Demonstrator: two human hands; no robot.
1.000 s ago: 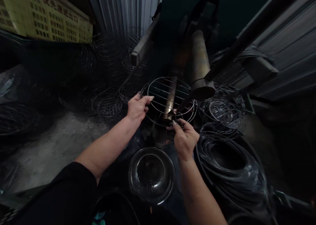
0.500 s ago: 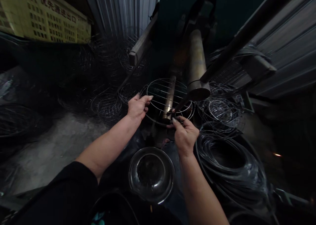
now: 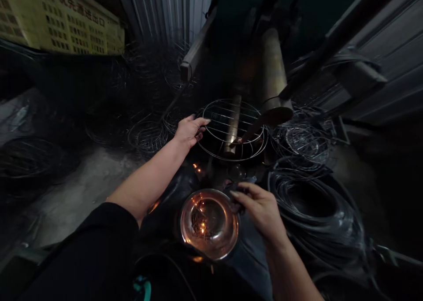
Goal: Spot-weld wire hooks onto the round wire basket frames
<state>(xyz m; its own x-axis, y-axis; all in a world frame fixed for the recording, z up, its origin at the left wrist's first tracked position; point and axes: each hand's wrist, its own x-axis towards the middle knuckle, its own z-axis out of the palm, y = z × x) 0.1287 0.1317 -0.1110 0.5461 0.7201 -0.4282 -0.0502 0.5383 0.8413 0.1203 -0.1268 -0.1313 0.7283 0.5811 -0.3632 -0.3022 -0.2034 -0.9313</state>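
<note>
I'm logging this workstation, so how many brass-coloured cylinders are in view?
2: a thick cylinder, upper right of the wire rack, and a thin cylinder showing through the rack's wires. Dark areas may hide others.

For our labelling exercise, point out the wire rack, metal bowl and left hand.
Wire rack (image 3: pixel 222 123), head view: a crosswire.
Metal bowl (image 3: pixel 230 222), head view: right inner wall.
Left hand (image 3: pixel 188 131), head view: back of hand.

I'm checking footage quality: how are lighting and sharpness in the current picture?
All in the head view: dim overall; orange light and glare in the bowl; lettering on the crate smeared; left hand clearer; shadow obscuring what, if anything, the right hand holds.
</note>
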